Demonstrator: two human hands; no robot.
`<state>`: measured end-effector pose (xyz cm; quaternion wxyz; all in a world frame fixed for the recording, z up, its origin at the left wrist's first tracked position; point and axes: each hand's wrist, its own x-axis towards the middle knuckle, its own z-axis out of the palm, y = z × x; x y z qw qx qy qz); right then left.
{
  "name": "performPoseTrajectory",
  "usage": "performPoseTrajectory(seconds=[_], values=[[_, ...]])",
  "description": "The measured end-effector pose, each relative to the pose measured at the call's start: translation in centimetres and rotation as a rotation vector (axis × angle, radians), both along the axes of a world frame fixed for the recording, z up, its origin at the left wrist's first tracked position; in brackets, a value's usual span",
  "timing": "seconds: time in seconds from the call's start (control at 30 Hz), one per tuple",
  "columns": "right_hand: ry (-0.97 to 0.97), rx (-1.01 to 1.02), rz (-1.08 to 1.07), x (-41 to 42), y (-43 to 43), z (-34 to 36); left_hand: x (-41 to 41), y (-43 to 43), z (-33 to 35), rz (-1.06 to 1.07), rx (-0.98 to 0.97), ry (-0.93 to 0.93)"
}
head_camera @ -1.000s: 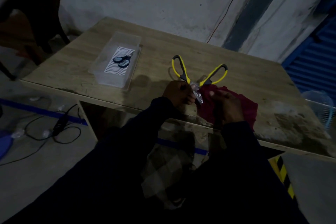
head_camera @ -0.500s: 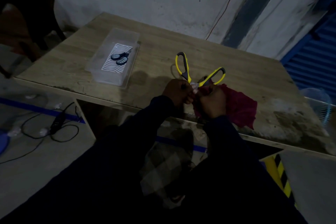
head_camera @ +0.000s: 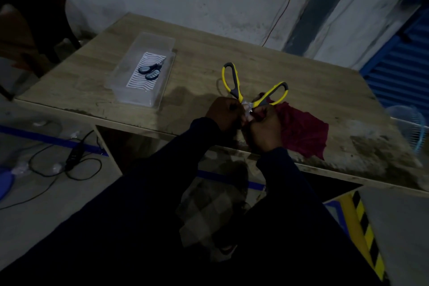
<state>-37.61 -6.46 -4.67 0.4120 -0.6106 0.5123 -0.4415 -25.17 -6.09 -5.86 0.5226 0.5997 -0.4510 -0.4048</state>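
Scissors (head_camera: pixel 238 90): big, with yellow and grey plastic loop handles and metal blades. The handles are spread wide in a V and point to the far side. The blades point to the near side and are mostly hidden between the two hands.
Place: above the near edge of the table (head_camera: pixel 232 49), about the middle of its width.
Cloth (head_camera: pixel 301 130): dark red, soft and wrinkled, with an irregular outline. It lies flat on the table to the right, and its left part is bunched up at the blades.
Left hand (head_camera: pixel 224 112): fingers curled tight, it grips the scissors just below the pivot. Whether it touches the bare metal, I cannot tell.
Right hand (head_camera: pixel 265 130): fingers clenched around the bunched cloth, close against the blades and the left hand.
Table: wood grain top, matte, stained dark at the near right.
Box (head_camera: pixel 160 39): clear plastic, long rectangle, at the far left. Inside is a white mat with wavy lines.
Small scissors (head_camera: pixel 149 72): grey-blue oval handles, lying on the mat.
Floor: grey, with a black cable (head_camera: pixel 74 160) at the left.
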Motion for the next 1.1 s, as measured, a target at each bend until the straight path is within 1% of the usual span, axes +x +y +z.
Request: performPoseTrajectory(seconds=[0.07, 0.13, 0.2, 0.3, 0.37, 0.4, 0.5, 0.57, 0.6, 0.67, 0.77, 0.83, 0.93, 1.03, 1.1], values=[[0.112, -0.031, -0.13, 0.6, -0.1, 0.4, 0.3, -0.1, 0.2, -0.023, -0.018, -0.085], [0.155, -0.022, -0.168, 0.9, -0.4, 0.8, 0.6, -0.3, 0.4, -0.027, -0.033, -0.188], [0.145, -0.022, -0.154, 1.0, -0.6, 0.6, 0.8, -0.5, 0.1, -0.027, -0.038, -0.254], [0.118, -0.08, -0.072, 0.6, 0.0, 0.2, 0.6, -0.7, -0.5, -0.028, -0.041, -0.159], [0.078, -0.052, -0.015, 0.3, -0.1, 0.1, 0.3, -0.4, -0.4, -0.032, -0.042, -0.134], [0.096, -0.037, 0.001, 0.3, -0.3, 0.0, 0.3, -0.3, -0.5, -0.029, -0.041, -0.123], [0.146, -0.04, -0.059, 0.4, -0.4, 0.2, 0.3, -0.5, -0.8, -0.022, -0.047, -0.094], [0.133, -0.028, -0.126, 0.7, -0.5, 0.8, 0.3, -0.5, -0.4, -0.022, -0.027, -0.156], [0.163, -0.022, -0.147, 1.0, -0.7, 1.1, 0.4, -0.4, 0.0, -0.028, -0.02, -0.174], [0.214, 0.027, -0.139, 1.3, -1.1, 1.3, 0.8, -0.2, 0.3, -0.027, -0.005, -0.184], [0.22, -0.007, -0.127, 1.3, -1.0, 1.3, 0.8, -0.1, 0.2, -0.014, -0.004, -0.158], [0.244, -0.027, -0.077, 0.7, -0.9, 1.0, 0.6, 0.0, 0.0, 0.001, -0.027, -0.184], [0.304, 0.008, 0.041, 0.0, -0.9, 0.9, 0.4, -0.1, 0.0, 0.001, -0.011, -0.23], [0.329, 0.029, 0.113, -0.2, -1.0, 1.1, 0.3, 0.0, -0.1, 0.01, 0.004, -0.181], [0.287, 0.052, 0.163, -0.5, -1.1, 0.6, 0.3, 0.0, -0.2, 0.028, 0.005, -0.137]])
